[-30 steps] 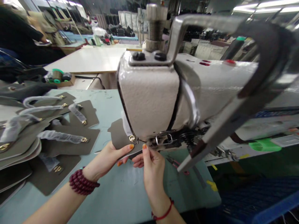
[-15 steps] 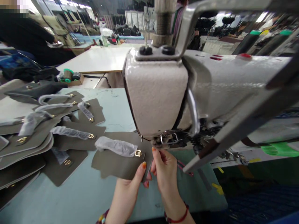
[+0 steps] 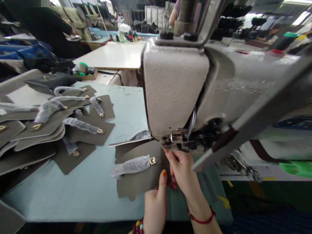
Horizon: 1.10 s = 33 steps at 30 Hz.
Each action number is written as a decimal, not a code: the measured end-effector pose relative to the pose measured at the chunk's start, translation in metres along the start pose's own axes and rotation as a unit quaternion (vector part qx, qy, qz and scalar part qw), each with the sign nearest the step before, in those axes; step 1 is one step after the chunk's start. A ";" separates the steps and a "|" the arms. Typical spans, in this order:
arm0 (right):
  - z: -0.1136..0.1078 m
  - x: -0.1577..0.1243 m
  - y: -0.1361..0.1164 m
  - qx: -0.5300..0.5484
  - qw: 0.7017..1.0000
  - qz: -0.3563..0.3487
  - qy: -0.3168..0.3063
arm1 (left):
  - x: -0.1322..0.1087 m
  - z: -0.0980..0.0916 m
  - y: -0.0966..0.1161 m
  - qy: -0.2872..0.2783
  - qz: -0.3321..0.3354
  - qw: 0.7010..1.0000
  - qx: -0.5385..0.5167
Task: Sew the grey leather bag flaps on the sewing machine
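A grey-brown leather bag panel lies under the head of a sewing machine. On it sits a strap handle wrapped in clear plastic, ending at a gold buckle. My left hand holds the panel's near edge, thumb on top and fingers hidden beneath. Close to the presser foot, my right hand pinches the panel's right edge; its fingertips are partly hidden. Behind the panel, a second leather piece with a pale edge stands tilted against the machine head.
Several similar panels with wrapped handles are piled on the left of the pale green table. A grey metal bar slants across the right. Thread spools and a white table lie beyond. A person in dark clothing sits far left.
My view has shifted, so the machine and table appear farther right. The panel has turned slightly with both hands still on it, and the tilted piece behind it has come into sight.
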State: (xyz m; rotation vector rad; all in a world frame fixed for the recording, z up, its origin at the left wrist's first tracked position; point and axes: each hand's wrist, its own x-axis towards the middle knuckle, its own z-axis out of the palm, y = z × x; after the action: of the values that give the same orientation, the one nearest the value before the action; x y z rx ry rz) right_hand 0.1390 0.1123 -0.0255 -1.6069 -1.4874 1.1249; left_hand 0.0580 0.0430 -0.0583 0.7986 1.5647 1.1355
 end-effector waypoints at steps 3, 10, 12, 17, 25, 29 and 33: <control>-0.012 -0.016 0.024 -0.048 0.997 -0.034 0.051 | -0.009 -0.018 -0.001 -0.177 0.040 0.982 0.041; -0.030 -0.052 0.111 -0.344 0.916 -0.112 0.174 | 0.049 -0.126 0.060 -0.087 0.443 0.829 0.330; -0.028 -0.054 0.124 -0.406 0.888 -0.129 0.175 | 0.093 -0.147 0.075 -0.044 0.449 0.765 0.460; -0.037 -0.060 0.123 -0.385 0.893 -0.145 0.182 | 0.159 -0.169 0.069 -0.129 0.377 0.697 0.596; -0.013 -0.063 0.005 -0.331 0.917 -0.139 0.175 | 0.125 -0.228 0.044 0.066 0.376 0.669 0.638; 0.027 -0.034 -0.044 -0.440 0.884 -0.087 0.132 | 0.109 -0.244 0.043 0.080 0.396 0.653 0.641; 0.047 -0.014 -0.060 -0.495 0.857 -0.061 0.127 | 0.102 -0.248 0.043 0.088 0.423 0.636 0.640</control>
State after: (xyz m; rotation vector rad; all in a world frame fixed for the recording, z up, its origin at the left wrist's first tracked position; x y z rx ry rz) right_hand 0.0720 0.1029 0.0115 -2.1313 -2.0849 -0.0351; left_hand -0.2107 0.0808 -0.0387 2.6538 2.1442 0.4353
